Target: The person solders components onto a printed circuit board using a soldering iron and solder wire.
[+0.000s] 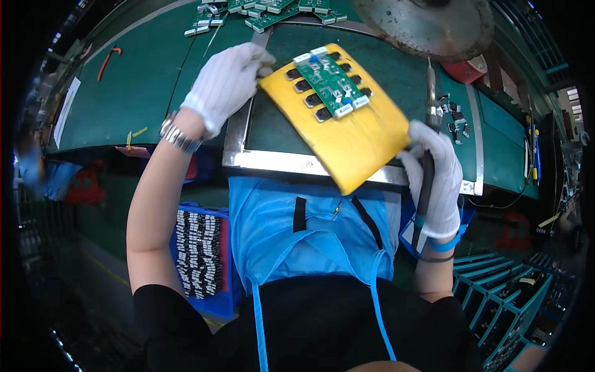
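Observation:
My left hand (226,84), in a white glove, grips the upper left edge of a yellow holder plate (359,142) and lifts it tilted above the bench. A green circuit board (330,82) with several black components sits fixed on the plate's upper part. My right hand (437,180), also gloved, is closed around the dark handle of a soldering iron (429,124), whose metal shaft points up beside the plate's right edge. A metal watch sits on my left wrist.
A green mat bench with a metal-framed work area (238,155) lies under the plate. More green boards (266,12) lie at the back. A round metal dish (427,25) stands at the back right. A blue bin of black parts (198,251) sits below left; blue racks (502,291) below right.

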A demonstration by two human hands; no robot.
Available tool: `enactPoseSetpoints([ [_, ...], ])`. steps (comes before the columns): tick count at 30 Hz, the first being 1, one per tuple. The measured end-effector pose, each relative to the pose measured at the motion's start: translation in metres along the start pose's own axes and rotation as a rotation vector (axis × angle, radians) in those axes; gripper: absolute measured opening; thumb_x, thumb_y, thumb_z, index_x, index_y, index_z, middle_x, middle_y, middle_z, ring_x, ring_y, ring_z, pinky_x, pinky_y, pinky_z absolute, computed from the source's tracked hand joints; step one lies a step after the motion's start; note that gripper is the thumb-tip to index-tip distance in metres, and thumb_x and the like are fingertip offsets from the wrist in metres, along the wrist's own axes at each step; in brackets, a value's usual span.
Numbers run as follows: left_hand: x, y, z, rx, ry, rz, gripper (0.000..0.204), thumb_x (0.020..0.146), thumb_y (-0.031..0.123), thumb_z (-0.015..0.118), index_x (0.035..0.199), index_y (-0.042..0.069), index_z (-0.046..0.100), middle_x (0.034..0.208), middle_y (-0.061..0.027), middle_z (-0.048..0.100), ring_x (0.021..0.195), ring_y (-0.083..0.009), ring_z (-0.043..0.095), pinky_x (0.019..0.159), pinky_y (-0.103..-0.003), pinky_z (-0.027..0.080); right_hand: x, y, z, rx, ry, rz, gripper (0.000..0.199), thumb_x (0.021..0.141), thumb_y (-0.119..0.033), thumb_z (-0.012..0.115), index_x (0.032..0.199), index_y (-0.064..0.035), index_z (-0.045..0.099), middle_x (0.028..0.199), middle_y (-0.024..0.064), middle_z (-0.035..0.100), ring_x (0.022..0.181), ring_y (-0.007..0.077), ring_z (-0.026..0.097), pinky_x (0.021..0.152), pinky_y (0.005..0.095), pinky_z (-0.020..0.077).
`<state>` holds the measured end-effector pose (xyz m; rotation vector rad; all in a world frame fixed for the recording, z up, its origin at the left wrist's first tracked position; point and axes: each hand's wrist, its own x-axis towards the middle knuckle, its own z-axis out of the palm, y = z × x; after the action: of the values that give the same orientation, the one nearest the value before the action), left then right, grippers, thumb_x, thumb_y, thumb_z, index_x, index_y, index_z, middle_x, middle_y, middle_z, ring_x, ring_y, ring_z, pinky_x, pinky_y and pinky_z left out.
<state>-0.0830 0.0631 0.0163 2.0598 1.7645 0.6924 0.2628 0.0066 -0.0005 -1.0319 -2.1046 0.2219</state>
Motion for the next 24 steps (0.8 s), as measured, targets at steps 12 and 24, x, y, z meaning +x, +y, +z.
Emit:
enactPoseSetpoints([
  [12,-0.100,0.045,0.011,-0.147,0.092,0.028,0.020,0.098,-0.003,0.050,0.112,-0.002,0.065,0.095,-0.0139,0.072,0.058,-0.0144,0.060,0.059,-0.028,0.052,0.020,0.024,0.009,-0.003,0.009,0.140,0.040,0.091,0.009,0.057,0.127,-0.0072,0.064,0.119,0.0117,0.067,0.109,0.0240,0.066,0.098,0.0321,0.0499],
  [24,-0.103,0.079,0.025,0.033,0.154,0.393,0.039,0.074,-0.009,0.063,0.111,0.003,0.066,0.102,-0.0113,0.073,0.078,-0.0295,0.068,0.069,-0.038,0.054,0.028,-0.044,0.026,0.443,0.175,-0.065,0.025,0.086,0.003,0.070,0.110,-0.0052,0.065,0.095,0.0129,0.072,0.082,0.0236,0.069,0.077,0.0330,0.0527],
])
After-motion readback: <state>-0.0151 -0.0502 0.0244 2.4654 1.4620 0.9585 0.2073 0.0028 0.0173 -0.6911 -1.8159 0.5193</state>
